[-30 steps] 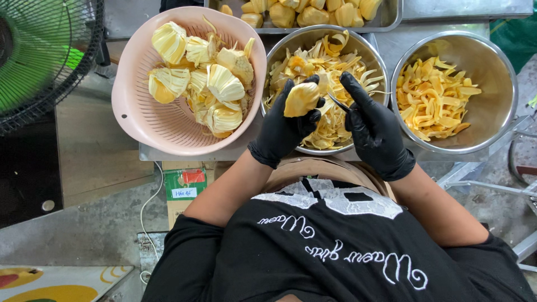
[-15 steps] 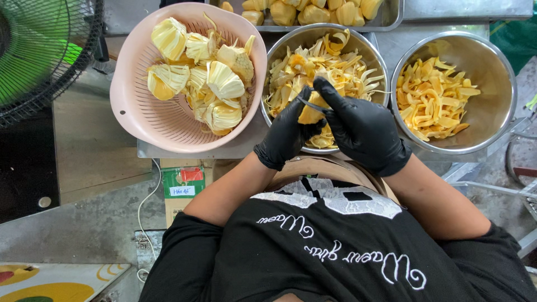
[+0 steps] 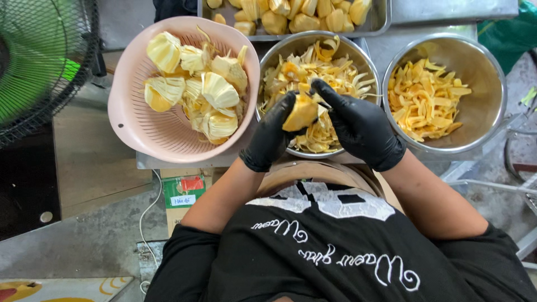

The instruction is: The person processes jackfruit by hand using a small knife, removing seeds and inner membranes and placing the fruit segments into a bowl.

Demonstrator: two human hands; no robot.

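Observation:
Both my hands wear black gloves and meet over the middle steel bowl (image 3: 279,51). My left hand (image 3: 269,134) cups a yellow jackfruit pod (image 3: 300,113). My right hand (image 3: 358,124) grips the same pod from the right, fingers curled over its top. The middle bowl holds pale yellow fibrous scraps. A pink colander (image 3: 151,128) at the left holds several whole pods. The right steel bowl (image 3: 495,84) holds orange-yellow fruit strips.
A steel tray (image 3: 380,22) with more yellow pods lies at the back. A green fan (image 3: 39,67) stands at the left. A cardboard box (image 3: 182,196) and a white cable (image 3: 146,223) lie on the concrete floor below the table edge.
The pod has come down from a raised position to just above the bowl's near rim. My right hand, fingers spread a second ago, has closed over the pod.

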